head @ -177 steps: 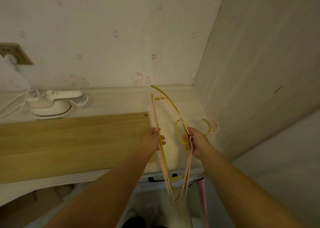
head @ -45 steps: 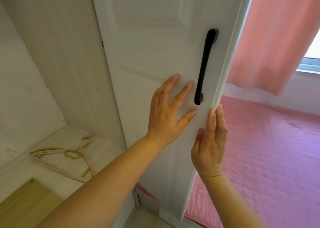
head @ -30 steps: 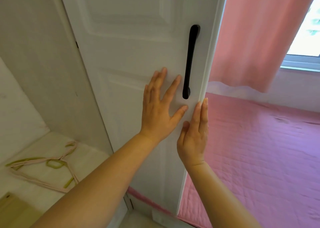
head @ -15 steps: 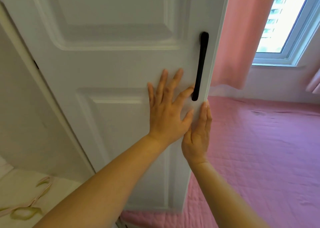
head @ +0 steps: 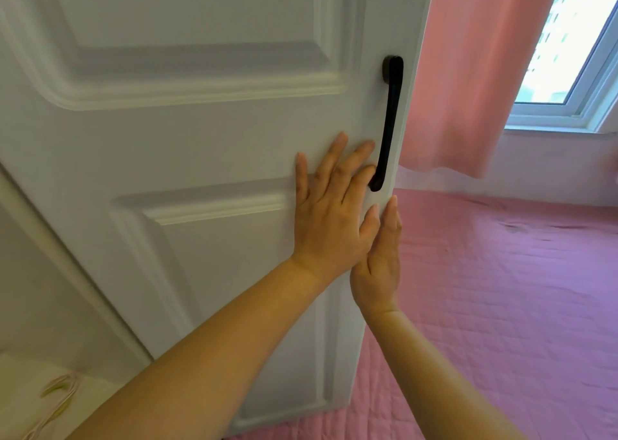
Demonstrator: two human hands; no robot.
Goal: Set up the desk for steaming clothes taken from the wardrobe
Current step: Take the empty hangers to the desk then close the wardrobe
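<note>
1. White wardrobe door (head: 187, 158) fills the left and centre of the frame; it has swung nearer to face-on than half a second ago, when more of its edge showed.
2. Left hand (head: 329, 212) lies flat on the panel, fingers spread, just beside the black handle (head: 389, 121).
3. Right hand (head: 381, 259) stays along the door's free edge, fingers straight and together, holding nothing.
4. Hangers (head: 55, 403), lower left on the desk (head: 20, 382), have nearly slipped out of view.
5. Judgement: the door is being moved; no clothes are out yet.
6. Pink bedspread (head: 501, 305) and curtain (head: 475, 71) fill the right.

Both hands (head: 329, 218) flat, fingers straight
</note>
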